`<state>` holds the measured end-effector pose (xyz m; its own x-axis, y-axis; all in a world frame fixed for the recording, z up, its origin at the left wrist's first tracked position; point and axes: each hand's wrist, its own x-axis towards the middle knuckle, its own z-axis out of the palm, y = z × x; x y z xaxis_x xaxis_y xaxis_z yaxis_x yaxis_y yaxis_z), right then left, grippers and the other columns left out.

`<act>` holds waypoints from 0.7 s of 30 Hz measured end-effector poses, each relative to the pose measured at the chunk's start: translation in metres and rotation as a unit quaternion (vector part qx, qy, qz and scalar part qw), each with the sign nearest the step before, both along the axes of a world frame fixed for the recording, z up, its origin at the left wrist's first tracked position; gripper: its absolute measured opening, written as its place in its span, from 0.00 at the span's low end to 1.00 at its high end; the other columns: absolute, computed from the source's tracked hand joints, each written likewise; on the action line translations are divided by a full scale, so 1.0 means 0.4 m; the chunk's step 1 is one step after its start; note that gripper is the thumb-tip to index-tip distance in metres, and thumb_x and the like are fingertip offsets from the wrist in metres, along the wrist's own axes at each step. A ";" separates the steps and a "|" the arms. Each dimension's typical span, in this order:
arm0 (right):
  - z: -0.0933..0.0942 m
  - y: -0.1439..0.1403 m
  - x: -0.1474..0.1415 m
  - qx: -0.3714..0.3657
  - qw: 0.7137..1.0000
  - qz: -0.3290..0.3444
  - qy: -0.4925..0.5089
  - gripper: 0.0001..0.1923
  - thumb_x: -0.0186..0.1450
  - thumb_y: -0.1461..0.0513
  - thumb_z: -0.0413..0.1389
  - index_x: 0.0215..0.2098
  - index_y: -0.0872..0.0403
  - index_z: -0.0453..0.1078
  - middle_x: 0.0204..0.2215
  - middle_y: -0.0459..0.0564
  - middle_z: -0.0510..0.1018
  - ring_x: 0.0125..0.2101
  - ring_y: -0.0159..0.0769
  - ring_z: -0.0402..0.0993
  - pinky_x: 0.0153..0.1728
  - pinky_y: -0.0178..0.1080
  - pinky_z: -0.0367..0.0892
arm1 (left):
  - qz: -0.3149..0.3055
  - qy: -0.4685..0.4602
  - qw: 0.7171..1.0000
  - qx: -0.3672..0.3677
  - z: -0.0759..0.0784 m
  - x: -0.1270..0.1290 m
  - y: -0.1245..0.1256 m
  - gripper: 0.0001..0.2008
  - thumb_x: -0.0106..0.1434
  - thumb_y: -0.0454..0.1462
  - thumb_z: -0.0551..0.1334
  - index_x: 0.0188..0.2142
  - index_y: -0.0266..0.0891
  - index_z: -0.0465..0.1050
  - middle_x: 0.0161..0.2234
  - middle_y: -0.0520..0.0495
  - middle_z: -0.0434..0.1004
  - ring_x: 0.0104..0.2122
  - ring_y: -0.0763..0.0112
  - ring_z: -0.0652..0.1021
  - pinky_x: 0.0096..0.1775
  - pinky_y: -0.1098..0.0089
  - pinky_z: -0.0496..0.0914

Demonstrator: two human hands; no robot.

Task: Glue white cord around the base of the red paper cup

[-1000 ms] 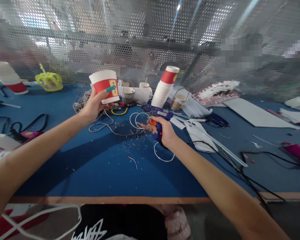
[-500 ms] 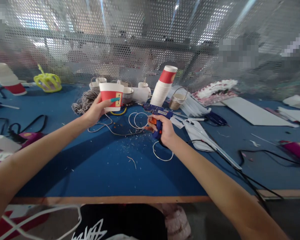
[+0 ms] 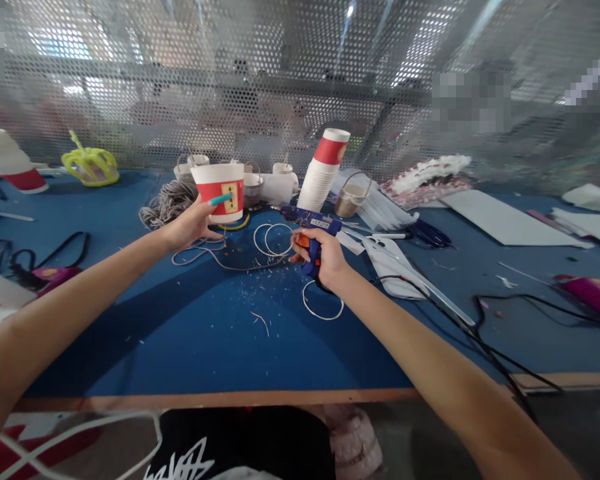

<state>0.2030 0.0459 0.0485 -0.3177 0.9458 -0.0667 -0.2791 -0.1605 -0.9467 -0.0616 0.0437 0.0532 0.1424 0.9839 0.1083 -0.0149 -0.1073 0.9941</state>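
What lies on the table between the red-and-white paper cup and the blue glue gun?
In the head view, white cord loops lie on the blue mat between the red-and-white paper cup and the blue glue gun.

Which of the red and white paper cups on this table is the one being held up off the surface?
The single cup in the left hand; the others sit stacked: a leaning stack behind the glue gun and one lying far left.

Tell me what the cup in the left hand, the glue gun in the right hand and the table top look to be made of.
Cup: looks like paper, matte white with a printed red band and a thin rolled rim.
Glue gun: likely moulded plastic, a blue body with a slight sheen and an orange trigger.
Table top: a matte blue surface, perhaps laminate or a mat; the bare front edge looks like wood.
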 end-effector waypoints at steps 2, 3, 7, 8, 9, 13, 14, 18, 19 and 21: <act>-0.001 0.000 0.000 -0.002 1.000 0.002 0.002 0.05 0.51 0.59 0.57 0.21 0.53 0.68 0.14 0.39 0.66 0.13 0.24 0.51 0.18 0.33 0.67 | -0.011 0.007 1.000 0.004 0.008 0.002 -0.006 0.39 0.45 0.56 0.68 0.55 0.46 0.66 0.59 0.35 0.70 0.56 0.35 0.73 0.43 0.42 0.75; -0.002 0.000 0.001 -0.002 1.000 0.003 0.002 0.05 0.51 0.59 0.57 0.21 0.53 0.68 0.14 0.39 0.66 0.13 0.24 0.51 0.18 0.33 0.67 | -0.014 0.007 1.000 0.006 0.011 0.002 -0.009 0.39 0.44 0.55 0.69 0.54 0.46 0.66 0.59 0.35 0.71 0.56 0.35 0.73 0.43 0.43 0.76; -0.005 0.000 0.001 -0.004 1.000 0.001 -0.005 0.05 0.50 0.59 0.58 0.21 0.52 0.68 0.10 0.38 0.63 0.12 0.25 0.52 0.18 0.34 0.67 | -0.022 0.006 1.000 0.012 0.024 -0.005 -0.012 0.38 0.46 0.53 0.70 0.54 0.46 0.66 0.55 0.36 0.74 0.54 0.39 0.76 0.42 0.46 0.77; -0.006 0.000 0.000 -0.005 1.000 0.000 -0.008 0.06 0.51 0.59 0.58 0.21 0.52 0.68 0.10 0.38 0.63 0.12 0.26 0.53 0.18 0.34 0.67 | -0.030 0.008 0.999 0.012 0.026 -0.008 -0.011 0.37 0.47 0.52 0.71 0.55 0.47 0.65 0.55 0.37 0.75 0.52 0.40 0.77 0.42 0.47 0.77; -0.007 0.000 -0.001 -0.007 1.000 -0.004 -0.009 0.06 0.51 0.58 0.58 0.21 0.52 0.68 0.10 0.39 0.64 0.13 0.26 0.55 0.18 0.34 0.68 | -0.042 0.009 0.999 0.005 0.027 -0.011 -0.010 0.37 0.48 0.52 0.71 0.56 0.47 0.64 0.54 0.37 0.76 0.51 0.41 0.78 0.41 0.48 0.77; -0.008 0.002 -0.007 -0.012 0.997 -0.076 -0.014 0.09 0.54 0.56 0.60 0.22 0.52 0.68 0.14 0.42 0.70 0.15 0.28 0.65 0.19 0.35 0.69 | -0.046 0.024 0.997 -0.059 0.020 -0.015 0.000 0.35 0.52 0.56 0.67 0.56 0.45 0.65 0.49 0.35 0.80 0.43 0.45 0.82 0.38 0.51 0.78; -0.008 0.002 -0.009 -0.003 0.995 -0.094 -0.026 0.10 0.55 0.56 0.61 0.22 0.52 0.67 0.14 0.42 0.69 0.15 0.28 0.65 0.18 0.35 0.69 | -0.027 0.030 0.997 -0.069 0.016 -0.015 0.004 0.35 0.52 0.57 0.67 0.55 0.44 0.66 0.48 0.35 0.80 0.39 0.48 0.83 0.35 0.53 0.78; -0.005 0.006 -0.019 0.090 0.981 -0.133 -0.111 0.17 0.52 0.58 0.67 0.18 0.50 0.62 0.10 0.38 0.61 0.11 0.26 0.56 0.11 0.35 0.58 | 0.002 0.020 0.997 -0.080 0.009 -0.014 0.016 0.30 0.50 0.56 0.67 0.47 0.42 0.73 0.41 0.37 0.83 0.26 0.61 0.80 0.26 0.63 0.75; -0.005 0.010 -0.024 0.113 0.975 -0.142 -0.129 0.17 0.51 0.59 0.68 0.17 0.49 0.63 0.10 0.38 0.61 0.11 0.26 0.55 0.10 0.35 0.56 | -0.007 0.019 0.997 -0.078 0.012 -0.014 0.016 0.28 0.50 0.57 0.66 0.44 0.41 0.74 0.39 0.38 0.83 0.24 0.63 0.79 0.24 0.64 0.74; -0.009 0.023 -0.039 0.145 0.965 -0.151 -0.155 0.15 0.49 0.60 0.70 0.20 0.50 0.67 0.12 0.40 0.65 0.12 0.27 0.58 0.11 0.36 0.58 | -0.028 0.027 0.996 -0.083 0.021 -0.012 0.013 0.27 0.51 0.58 0.64 0.40 0.40 0.77 0.36 0.37 0.84 0.22 0.64 0.78 0.23 0.64 0.72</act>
